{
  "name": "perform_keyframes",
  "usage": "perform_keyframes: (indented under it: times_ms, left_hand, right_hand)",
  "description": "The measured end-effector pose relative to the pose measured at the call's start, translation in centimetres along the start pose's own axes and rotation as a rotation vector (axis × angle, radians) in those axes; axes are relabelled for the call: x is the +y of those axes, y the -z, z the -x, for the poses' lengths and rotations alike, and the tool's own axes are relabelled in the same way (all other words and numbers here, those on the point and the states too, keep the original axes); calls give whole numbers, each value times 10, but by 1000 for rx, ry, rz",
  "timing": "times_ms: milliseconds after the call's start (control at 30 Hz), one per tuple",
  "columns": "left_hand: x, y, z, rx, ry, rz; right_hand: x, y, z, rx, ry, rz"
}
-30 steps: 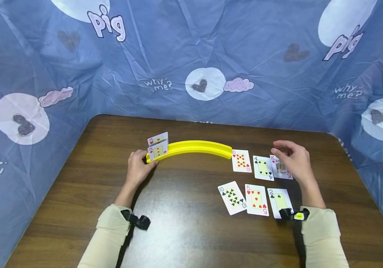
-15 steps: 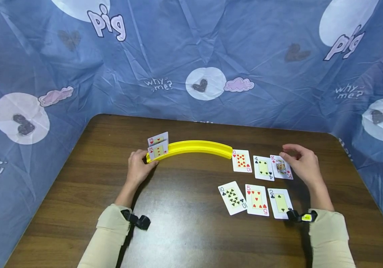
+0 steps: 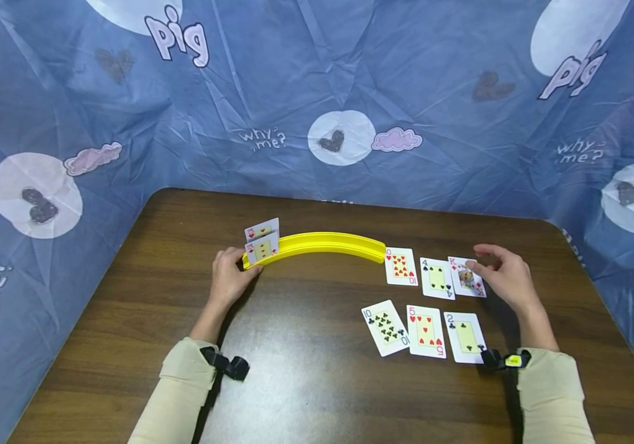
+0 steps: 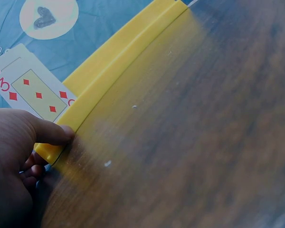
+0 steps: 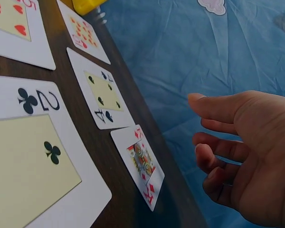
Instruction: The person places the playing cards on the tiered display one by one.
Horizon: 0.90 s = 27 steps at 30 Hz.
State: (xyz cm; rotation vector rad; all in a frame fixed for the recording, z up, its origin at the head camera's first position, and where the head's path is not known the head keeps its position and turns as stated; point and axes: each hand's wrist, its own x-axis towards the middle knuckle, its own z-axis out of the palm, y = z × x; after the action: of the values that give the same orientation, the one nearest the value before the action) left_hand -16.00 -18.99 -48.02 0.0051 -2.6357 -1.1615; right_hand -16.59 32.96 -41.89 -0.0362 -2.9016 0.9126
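Observation:
My left hand (image 3: 229, 276) grips the left end of a curved yellow card holder (image 3: 330, 242), thumb along its near side. Two cards stand upright in the holder at that end: a three of diamonds (image 4: 37, 94) in front and a red three of hearts (image 3: 262, 229) behind it. My right hand (image 3: 508, 280) hovers at the right edge of a king of diamonds (image 3: 468, 277), its fingers loosely bent with nothing between them. In the right wrist view the hand (image 5: 256, 147) shows apart from the king card (image 5: 141, 164), which lies face up.
Left of the king lie a four of spades (image 3: 436, 277), its edge meeting the king, and a ten of hearts (image 3: 400, 268) by the holder's right end. Nearer are a ten of clubs (image 3: 385, 330), five of hearts (image 3: 425, 333) and two of clubs (image 3: 464, 336). Blue cloth (image 3: 272, 80) hangs behind the table.
My right hand has shifted to the right, uncovering more of the king of diamonds. My left hand keeps its grip on the card holder, and the cards stay in place.

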Motion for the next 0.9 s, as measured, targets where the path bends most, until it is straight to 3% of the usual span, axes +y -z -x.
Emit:
perform_keyframes:
  times_ms: [233,900]
  left_hand:
    - [0,1,1,5,-5,-3]
    - [1,2,0,-20,27,-11]
  right_hand:
    - [7,-3,-2,-77,-28,33]
    - [23,-9,-13,-307,-10,137]
